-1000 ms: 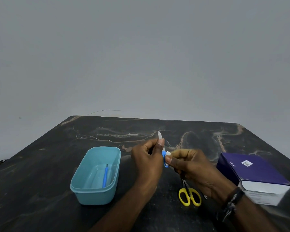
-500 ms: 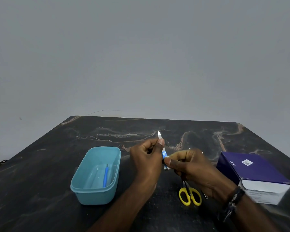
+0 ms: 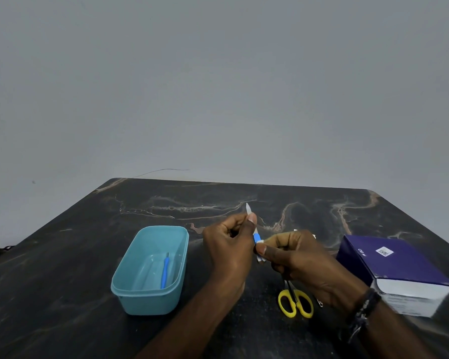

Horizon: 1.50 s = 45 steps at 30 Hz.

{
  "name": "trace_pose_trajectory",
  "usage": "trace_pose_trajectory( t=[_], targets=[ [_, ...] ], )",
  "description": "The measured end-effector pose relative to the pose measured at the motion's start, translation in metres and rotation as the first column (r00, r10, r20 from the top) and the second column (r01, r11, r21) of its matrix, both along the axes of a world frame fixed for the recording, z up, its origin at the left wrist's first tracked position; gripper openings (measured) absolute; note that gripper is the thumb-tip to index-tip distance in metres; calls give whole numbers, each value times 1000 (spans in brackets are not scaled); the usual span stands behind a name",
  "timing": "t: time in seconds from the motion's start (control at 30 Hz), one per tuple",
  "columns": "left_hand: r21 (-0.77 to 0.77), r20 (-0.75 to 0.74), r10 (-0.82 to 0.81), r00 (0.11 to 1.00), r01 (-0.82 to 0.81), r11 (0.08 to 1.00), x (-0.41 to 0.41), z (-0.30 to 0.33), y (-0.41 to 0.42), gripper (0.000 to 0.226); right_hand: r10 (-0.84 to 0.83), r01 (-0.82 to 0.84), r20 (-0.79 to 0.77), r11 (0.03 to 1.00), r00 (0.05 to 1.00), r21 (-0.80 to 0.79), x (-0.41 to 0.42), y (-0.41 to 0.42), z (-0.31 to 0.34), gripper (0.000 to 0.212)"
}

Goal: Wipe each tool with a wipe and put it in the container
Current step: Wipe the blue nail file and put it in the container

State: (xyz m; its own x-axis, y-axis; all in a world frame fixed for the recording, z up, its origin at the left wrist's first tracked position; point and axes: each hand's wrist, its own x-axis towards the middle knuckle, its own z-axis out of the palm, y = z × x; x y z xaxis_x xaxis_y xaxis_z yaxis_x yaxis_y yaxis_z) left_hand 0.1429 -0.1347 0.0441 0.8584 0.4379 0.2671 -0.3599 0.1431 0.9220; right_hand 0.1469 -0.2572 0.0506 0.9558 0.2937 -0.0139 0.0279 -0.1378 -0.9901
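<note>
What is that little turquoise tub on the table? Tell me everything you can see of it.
The turquoise container is a small rectangular tub with rounded corners and a thicker rim, and it looks like smooth plastic. It has no lid on and stands upright on the dark marbled table, to the left of the left hand, which does not touch it. One slim blue-handled tool lies on its floor, lengthwise, toward the right wall. Nothing else shows inside.

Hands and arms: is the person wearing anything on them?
Both forearms are bare, with no sleeves or gloves showing. The right hand has a dark beaded bracelet around its wrist. The left hand wears nothing that shows.
</note>
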Motion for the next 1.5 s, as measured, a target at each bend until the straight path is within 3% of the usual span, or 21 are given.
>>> trace_pose_trajectory(
  t=[0.17,0.33,0.57,0.93,1.1,1.37,1.5],
  targets=[
    [16,-23,-40,999,40,999,0,-1,-1,23,-33,33,17,999,999,1,1,-2,0,21],
    [53,-40,-71,997,73,996,-1,-5,-1,4,-88,85,49,994,995,67,1,2,-2,23],
    [-17,-33,-28,999,27,999,0,2,2,24,58,-58,-21,998,998,4,-1,-3,4,25],
    [8,-63,-70,996,70,998,-1,-4,-2,4,-76,75,6,995,997,61,0,2,3,24],
    [-43,-62,-42,997,39,998,1,-2,0,10,50,-50,-48,999,998,3,-4,-1,7,26],
    [37,-72,-86,994,88,995,-3,-4,-3,24,-64,64,-4,995,998,73,0,1,4,20],
    [5,-85,-72,994,72,997,-2,-2,0,23,19,-18,-22,999,1000,45,-1,0,2,22]
  ],
)
